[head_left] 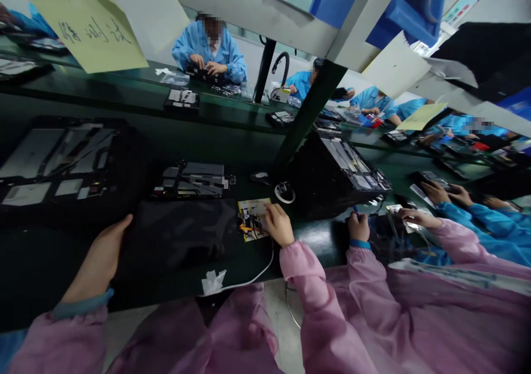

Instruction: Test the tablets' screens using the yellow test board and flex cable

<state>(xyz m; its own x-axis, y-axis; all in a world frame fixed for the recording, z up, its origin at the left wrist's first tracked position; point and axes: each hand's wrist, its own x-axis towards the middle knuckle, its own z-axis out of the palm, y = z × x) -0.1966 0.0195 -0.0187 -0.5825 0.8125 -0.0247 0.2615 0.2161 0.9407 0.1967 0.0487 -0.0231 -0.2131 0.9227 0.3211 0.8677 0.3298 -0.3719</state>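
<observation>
Black panel (182, 233) between hands (280, 224) (99, 258); yellow sheet (89, 34) handwritten, ending "测试".

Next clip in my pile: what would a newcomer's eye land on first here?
Probably the large dark panel low in the centre-left, with the left hand at its left edge. At its right end, a small bright yellow piece bearing small parts stands out beside the right hand's fingers. Up at top left, a hanging yellow note with handwriting draws the eye too.
</observation>
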